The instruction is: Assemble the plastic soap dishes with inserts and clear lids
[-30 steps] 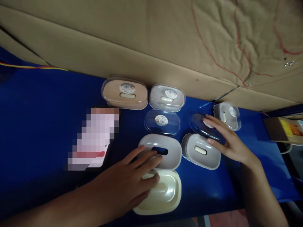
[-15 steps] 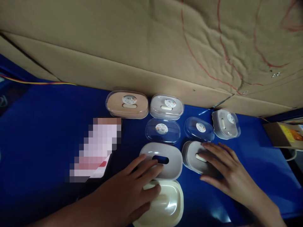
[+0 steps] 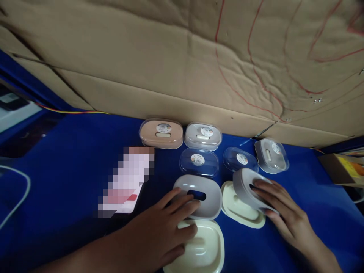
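Since the last frame the right grey cover (image 3: 241, 185) has come up off its cream base (image 3: 234, 212), and I have it tilted in my right hand (image 3: 287, 208), fingertips curled at the slot, thumb at the rim. My left hand (image 3: 166, 225) lies with loosely spread fingers over the left grey cover (image 3: 212, 199), clear lid (image 3: 209, 165) at twelve o'clock, cream tray (image 3: 212, 248) at six.

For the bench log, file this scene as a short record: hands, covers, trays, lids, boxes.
Left hand: spread over left gray cover
Right hand: holding right gray cover, tilted over right cream tray
Left cream tray: partly behind left hand
Clear lids: left lid, right lid, both loose
Lidded boxes: peach box, middle gray box, right gray box
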Available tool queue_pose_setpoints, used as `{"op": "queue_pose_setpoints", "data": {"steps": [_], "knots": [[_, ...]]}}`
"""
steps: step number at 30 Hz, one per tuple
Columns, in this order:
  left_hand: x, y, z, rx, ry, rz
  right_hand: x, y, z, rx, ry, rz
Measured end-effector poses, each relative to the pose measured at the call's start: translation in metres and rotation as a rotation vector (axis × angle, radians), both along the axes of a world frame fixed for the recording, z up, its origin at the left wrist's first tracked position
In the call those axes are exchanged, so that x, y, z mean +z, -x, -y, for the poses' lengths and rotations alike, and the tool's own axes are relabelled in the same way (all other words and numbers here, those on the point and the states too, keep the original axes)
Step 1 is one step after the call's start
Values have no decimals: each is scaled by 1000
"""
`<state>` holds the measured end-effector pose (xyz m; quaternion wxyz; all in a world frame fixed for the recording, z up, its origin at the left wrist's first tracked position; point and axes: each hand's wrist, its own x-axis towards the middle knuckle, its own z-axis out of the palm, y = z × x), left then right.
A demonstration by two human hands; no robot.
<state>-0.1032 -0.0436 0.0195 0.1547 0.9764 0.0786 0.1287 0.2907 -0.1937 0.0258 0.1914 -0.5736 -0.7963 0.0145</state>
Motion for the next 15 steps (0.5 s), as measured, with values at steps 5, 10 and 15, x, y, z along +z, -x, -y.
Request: {"op": "queue_pose_setpoints", "data": {"steps": [5,10,15], "knots": [[3,2,-1,-3,46,-48,14,2,-27,13,167,-127],[5,0,-3,-20,89,-95,27,12,-42,64,304,-272],[3,-1,-3,-36,88,-77,37,2,-22,81,422,-370]]}}
